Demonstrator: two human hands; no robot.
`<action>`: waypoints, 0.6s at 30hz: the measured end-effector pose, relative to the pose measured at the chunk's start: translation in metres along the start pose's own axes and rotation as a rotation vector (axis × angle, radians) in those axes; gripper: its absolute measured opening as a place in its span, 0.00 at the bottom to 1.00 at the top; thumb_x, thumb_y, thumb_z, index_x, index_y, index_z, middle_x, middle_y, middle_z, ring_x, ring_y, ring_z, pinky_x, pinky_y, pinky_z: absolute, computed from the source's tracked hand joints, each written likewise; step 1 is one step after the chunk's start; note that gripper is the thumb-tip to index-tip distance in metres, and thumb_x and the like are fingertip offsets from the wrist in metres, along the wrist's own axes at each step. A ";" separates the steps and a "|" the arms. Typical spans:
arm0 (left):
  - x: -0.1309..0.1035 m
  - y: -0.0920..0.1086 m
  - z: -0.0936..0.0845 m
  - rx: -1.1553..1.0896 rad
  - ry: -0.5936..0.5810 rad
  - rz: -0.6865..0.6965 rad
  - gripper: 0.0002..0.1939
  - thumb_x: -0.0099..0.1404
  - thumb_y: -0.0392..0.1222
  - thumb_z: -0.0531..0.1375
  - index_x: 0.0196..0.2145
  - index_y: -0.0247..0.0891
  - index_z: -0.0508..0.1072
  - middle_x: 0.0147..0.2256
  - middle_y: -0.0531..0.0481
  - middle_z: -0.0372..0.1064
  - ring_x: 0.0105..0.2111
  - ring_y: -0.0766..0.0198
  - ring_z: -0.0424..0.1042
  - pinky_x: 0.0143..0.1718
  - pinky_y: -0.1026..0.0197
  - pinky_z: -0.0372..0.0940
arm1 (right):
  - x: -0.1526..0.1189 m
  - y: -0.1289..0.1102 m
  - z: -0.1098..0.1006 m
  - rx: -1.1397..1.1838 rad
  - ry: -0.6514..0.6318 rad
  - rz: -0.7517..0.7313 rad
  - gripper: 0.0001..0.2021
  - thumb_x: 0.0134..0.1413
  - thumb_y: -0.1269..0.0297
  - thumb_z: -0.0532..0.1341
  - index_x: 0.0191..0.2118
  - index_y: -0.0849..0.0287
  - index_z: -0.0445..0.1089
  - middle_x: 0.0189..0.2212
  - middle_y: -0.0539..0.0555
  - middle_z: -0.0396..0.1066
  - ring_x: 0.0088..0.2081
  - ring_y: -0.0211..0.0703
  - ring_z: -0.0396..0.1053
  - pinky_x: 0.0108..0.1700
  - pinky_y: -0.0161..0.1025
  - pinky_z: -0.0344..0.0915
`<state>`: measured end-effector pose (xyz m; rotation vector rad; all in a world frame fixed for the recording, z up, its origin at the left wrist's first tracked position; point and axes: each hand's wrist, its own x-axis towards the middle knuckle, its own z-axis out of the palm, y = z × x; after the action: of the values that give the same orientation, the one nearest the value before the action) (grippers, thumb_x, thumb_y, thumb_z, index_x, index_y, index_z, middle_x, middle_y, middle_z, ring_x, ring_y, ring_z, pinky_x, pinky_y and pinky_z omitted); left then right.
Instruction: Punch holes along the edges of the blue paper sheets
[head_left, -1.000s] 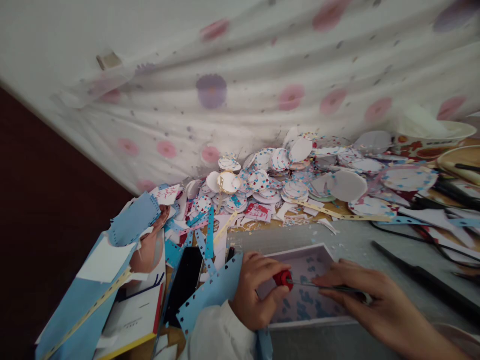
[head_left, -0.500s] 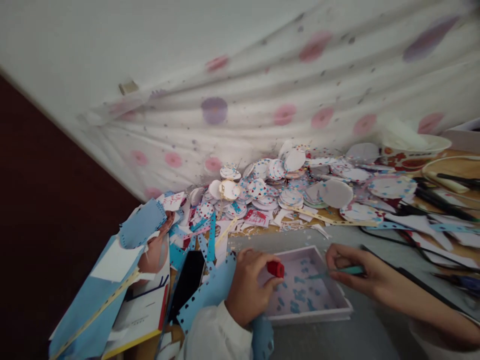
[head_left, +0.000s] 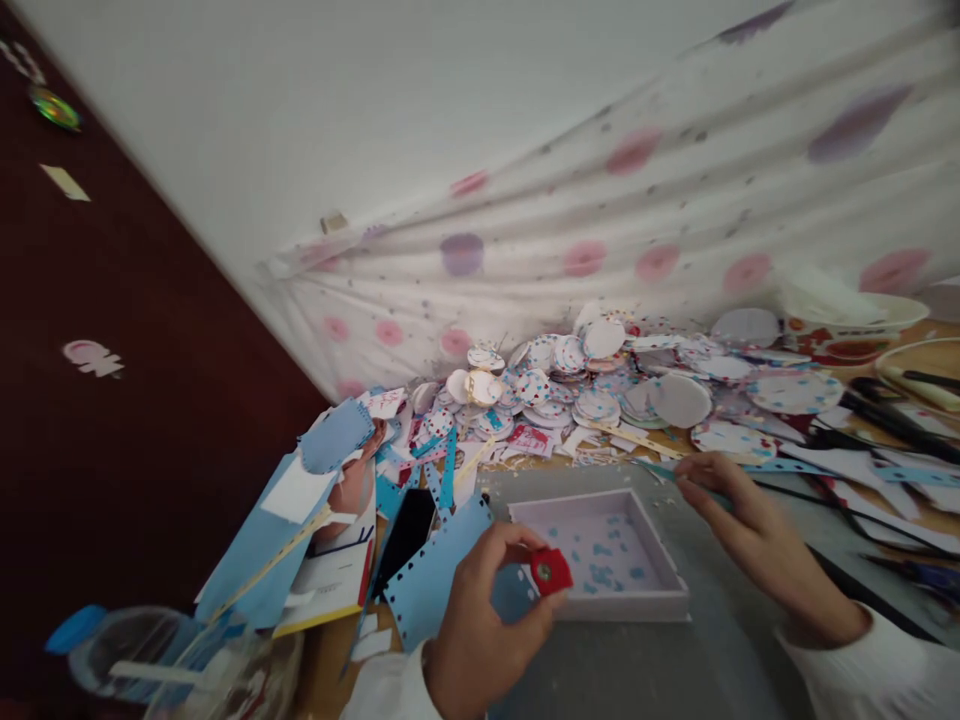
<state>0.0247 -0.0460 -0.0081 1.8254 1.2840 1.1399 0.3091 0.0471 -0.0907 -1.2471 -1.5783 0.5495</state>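
Observation:
Between the thumb and fingers of my left hand (head_left: 487, 610) is a small red craft punch (head_left: 551, 572), with a round opening facing me. It is over the left front of a shallow white box (head_left: 637, 608), whose floor carries scattered blue paper cut-outs (head_left: 604, 577). Right of the box, my right hand (head_left: 739, 520) is closed on a narrow blue paper strip (head_left: 660, 470); its end sticks out to the left past the fingertips. The rest of that strip is hidden by the hand. A blue sheet with punched edges (head_left: 427, 580) lies beside my left hand.
Behind the box, round white paper discs (head_left: 532, 388) are piled along a flower-patterned sheet (head_left: 585, 260). A black phone-like slab (head_left: 409, 530) and papers lie left. A clear bottle with a blue cap (head_left: 127, 645) is front left. A bowl (head_left: 847, 325) stands back right.
My right hand has moved back and away from the box with the blue strip. My left hand has tilted the red punch, turning its round opening into view. The camera view has swung left.

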 end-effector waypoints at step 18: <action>-0.066 -0.067 0.024 0.161 0.200 0.374 0.14 0.66 0.50 0.61 0.47 0.44 0.72 0.36 0.46 0.75 0.35 0.56 0.73 0.36 0.58 0.67 | -0.036 -0.021 0.035 -0.323 -0.328 -0.672 0.06 0.58 0.55 0.65 0.38 0.48 0.76 0.35 0.50 0.77 0.37 0.46 0.74 0.41 0.44 0.68</action>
<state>0.0094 -0.0865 -0.0949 2.1805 1.2013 1.4859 0.2669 0.0145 -0.1021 -0.7857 -2.2913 0.0626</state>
